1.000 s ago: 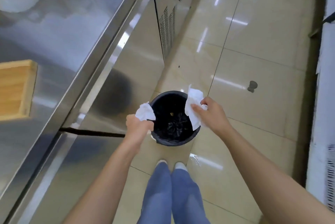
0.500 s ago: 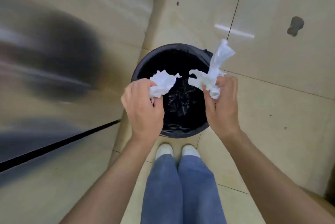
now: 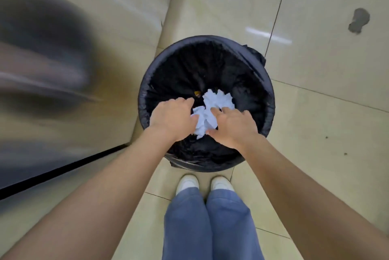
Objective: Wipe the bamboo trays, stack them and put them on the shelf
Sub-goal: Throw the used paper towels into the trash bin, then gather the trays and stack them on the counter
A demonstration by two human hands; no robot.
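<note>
Half a second ago each hand gripped its own wad of crumpled white tissue above the rim; now both hands have dropped inside the mouth of the round black bin lined with a black plastic bag (image 3: 267, 99), and the crumpled white tissue (image 3: 217, 99) lies loose beneath them. The left hand (image 3: 172, 118), at about eight o'clock of the opening, and the right hand (image 3: 233, 127), at about five o'clock, sit close together, fingers spread and slack, clamped on nothing. That suggests the wiping paper is being discarded, so wiping is probably done. No bamboo trays show now; stacking and shelving likely remain.
</note>
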